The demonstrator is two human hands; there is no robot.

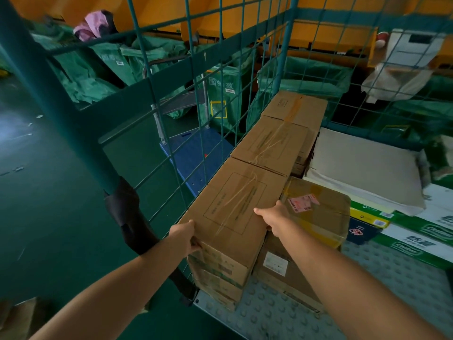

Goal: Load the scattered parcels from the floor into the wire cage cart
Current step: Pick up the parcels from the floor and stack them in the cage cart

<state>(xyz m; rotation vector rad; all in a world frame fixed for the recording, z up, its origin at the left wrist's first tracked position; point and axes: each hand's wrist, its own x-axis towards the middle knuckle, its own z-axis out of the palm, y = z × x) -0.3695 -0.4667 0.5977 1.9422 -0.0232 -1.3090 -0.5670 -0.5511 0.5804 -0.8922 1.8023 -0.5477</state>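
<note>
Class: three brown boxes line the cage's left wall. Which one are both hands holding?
The nearest box: the left hand grips its front corner, the right hand its right edge. The other two are untouched.

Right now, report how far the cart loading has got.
Done: several boxes sit in the wire cage cart, including a row of cardboard boxes along its mesh side. In hand: left hand and right hand hold the nearest box atop that stack. Left: one brown parcel shows on the floor.

Dim green floor (44, 192), orange wall (245, 18)
</note>
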